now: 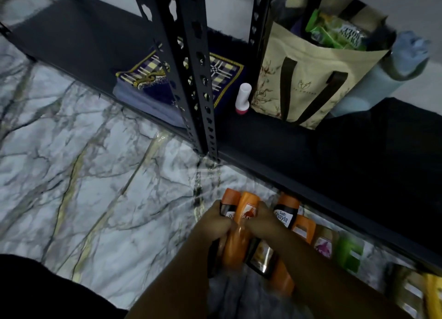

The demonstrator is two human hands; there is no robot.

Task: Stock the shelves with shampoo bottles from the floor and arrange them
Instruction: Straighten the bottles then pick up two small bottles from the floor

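Dimly, left hand [215, 225] and right hand [265, 223] each curled round orange shampoo bottles [248, 207], lower ends blurred and half-hidden.

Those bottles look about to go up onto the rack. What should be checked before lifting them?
1. Left hand grips the bunched bottles: ok.
2. Right hand grips them from the other side: ok.
3. Every bottle in the bunch held firmly: cannot tell, the hands hide the lower ones.
4. Bare room on the bottom shelf in front of the tote bag: ok.
5. Path clear of the upright post: not ok, it stands just beyond the hands.
6. Row of remaining bottles within reach beside the shelf edge: ok.
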